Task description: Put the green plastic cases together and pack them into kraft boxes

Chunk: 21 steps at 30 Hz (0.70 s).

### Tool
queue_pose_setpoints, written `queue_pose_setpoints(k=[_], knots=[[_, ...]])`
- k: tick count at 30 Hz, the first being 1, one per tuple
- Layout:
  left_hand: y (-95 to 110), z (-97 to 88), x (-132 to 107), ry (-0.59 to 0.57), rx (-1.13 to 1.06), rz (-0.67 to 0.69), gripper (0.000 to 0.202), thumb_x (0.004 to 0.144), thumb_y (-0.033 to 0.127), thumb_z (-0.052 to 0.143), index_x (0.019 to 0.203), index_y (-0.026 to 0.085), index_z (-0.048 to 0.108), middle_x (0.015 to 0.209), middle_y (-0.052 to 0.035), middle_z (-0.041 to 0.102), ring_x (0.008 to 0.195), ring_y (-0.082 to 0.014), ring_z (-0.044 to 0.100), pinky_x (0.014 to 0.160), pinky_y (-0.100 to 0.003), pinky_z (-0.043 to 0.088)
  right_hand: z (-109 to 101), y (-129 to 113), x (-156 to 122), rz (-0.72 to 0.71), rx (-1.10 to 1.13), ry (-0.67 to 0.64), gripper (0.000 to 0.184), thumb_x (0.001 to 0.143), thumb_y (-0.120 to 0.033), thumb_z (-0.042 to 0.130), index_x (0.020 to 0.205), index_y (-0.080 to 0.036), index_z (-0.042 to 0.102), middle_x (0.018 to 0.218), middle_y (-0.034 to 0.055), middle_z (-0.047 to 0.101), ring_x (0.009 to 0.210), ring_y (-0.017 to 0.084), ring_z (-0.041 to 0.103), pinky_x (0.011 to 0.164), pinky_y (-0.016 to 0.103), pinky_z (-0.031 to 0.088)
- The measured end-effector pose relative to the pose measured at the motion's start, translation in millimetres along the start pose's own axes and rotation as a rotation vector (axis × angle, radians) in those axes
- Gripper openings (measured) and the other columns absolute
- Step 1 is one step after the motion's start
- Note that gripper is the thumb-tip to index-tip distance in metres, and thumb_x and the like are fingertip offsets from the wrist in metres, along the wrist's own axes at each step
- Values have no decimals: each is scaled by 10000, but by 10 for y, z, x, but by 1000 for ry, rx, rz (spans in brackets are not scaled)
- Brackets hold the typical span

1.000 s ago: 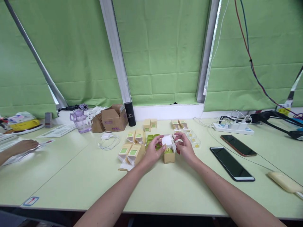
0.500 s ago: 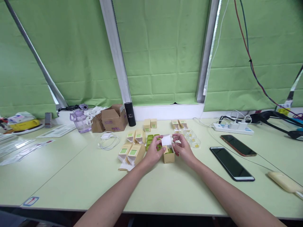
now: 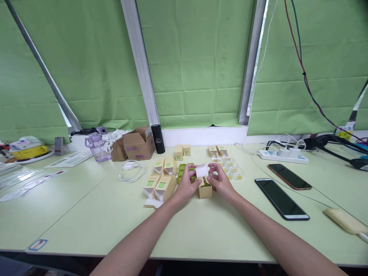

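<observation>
Between my hands a small tan cardboard box (image 3: 205, 193) stands on the table with its white-lined lid flap (image 3: 202, 170) raised. Something green shows inside it. My left hand (image 3: 186, 183) grips the box's left side, thumb at the top edge and fingers by the flap. On the opposite side my right hand (image 3: 222, 181) has its thumb at the box's rim and fingers at the flap. Just behind the left hand are green round-celled pieces (image 3: 181, 168). Clear plastic containers with yellow centres (image 3: 236, 172) lie beyond my right hand.
More tan boxes with green labels (image 3: 161, 185) stand at left, with others (image 3: 217, 151) farther back. Two phones (image 3: 281, 199) and a power strip (image 3: 283, 156) lie at right. A black bottle (image 3: 158, 138), a brown carton (image 3: 139, 145) and a purple jug (image 3: 99, 147) line the back left.
My right hand has shifted slightly left, its thumb now at the box's rim. The box's small side flaps look pushed inward. My left hand stays in place.
</observation>
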State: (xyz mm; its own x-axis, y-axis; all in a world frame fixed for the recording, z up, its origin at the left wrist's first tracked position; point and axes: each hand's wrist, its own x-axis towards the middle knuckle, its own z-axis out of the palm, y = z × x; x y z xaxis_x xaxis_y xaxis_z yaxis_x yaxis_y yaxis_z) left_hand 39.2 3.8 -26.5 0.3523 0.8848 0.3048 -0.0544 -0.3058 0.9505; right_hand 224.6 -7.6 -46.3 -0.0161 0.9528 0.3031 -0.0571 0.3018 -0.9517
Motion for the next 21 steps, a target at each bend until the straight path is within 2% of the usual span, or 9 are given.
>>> queue_pose_setpoints(k=[5,8,14,21], knots=[[-20,-12,-5,15,-2,-14,617,853,317,801,1280,266,358,1118,-43,738,878,-165,648,837,-319,462,-5,28,-5,-14,-44,-2,490,838,-382,699,1286,-301,517,1113,4,516,677,111,513,511,229,415],[-42,-23,-3,15,32,-20,591,854,333,800,1265,259,381,1093,-38,718,872,-166,624,842,-321,448,-7,34,-6,-17,-63,1,494,839,-377,699,1293,-299,522,1116,7,524,685,114,517,534,237,419],[-41,-21,-5,15,79,47,376,880,325,773,1158,222,542,1131,-73,673,1037,-221,628,918,-341,476,-11,31,-13,-4,-80,-12,504,845,-367,696,1311,-290,520,1132,12,508,699,116,521,535,239,397],[48,-13,-28,10,154,81,174,913,295,748,1016,195,649,1066,-68,691,998,-217,633,904,-325,488,-4,2,-21,-10,-89,-22,484,831,-369,691,1282,-285,537,1124,13,527,715,128,538,530,232,392]])
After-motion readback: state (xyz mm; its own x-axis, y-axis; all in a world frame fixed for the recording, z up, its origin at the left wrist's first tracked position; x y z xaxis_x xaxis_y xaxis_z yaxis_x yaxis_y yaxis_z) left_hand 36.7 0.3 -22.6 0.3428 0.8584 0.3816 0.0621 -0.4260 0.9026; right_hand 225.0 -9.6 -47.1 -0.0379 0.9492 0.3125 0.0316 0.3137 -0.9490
